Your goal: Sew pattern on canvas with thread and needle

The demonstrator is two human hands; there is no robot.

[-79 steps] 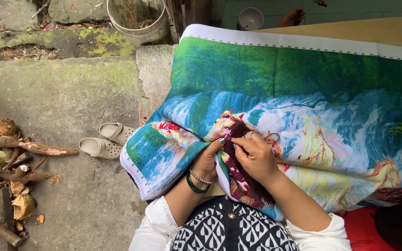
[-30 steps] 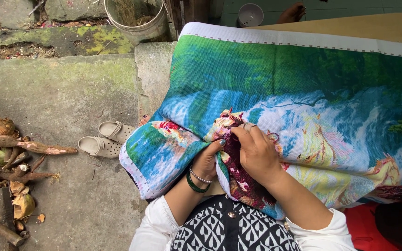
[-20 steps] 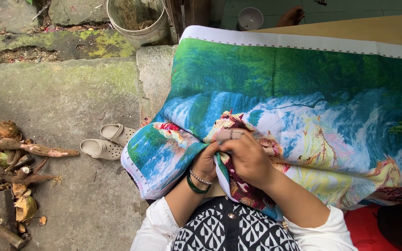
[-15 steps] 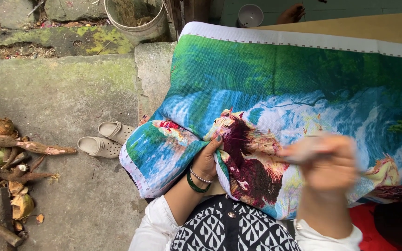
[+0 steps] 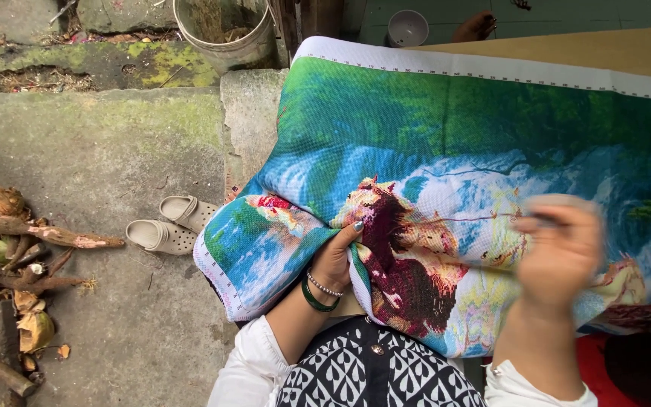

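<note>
A large embroidery cloth with a green forest, a blue waterfall and a stitched brown horse lies over my lap and a board. My left hand grips a fold of the cloth at its lower left edge, thumb on top beside the horse's head. My right hand is raised to the right above the cloth, blurred by motion, fingers pinched together on a needle too small to see clearly. A thin thread runs taut from the horse to that hand.
A pair of beige clogs sits on the concrete ground to the left. Dry sticks and husks are piled at the far left. A dirty bucket and a small white bowl stand at the top.
My right hand left the stitching spot on the horse and swept out to the right, pulling the thread taut. My left hand kept its hold on the cloth.
</note>
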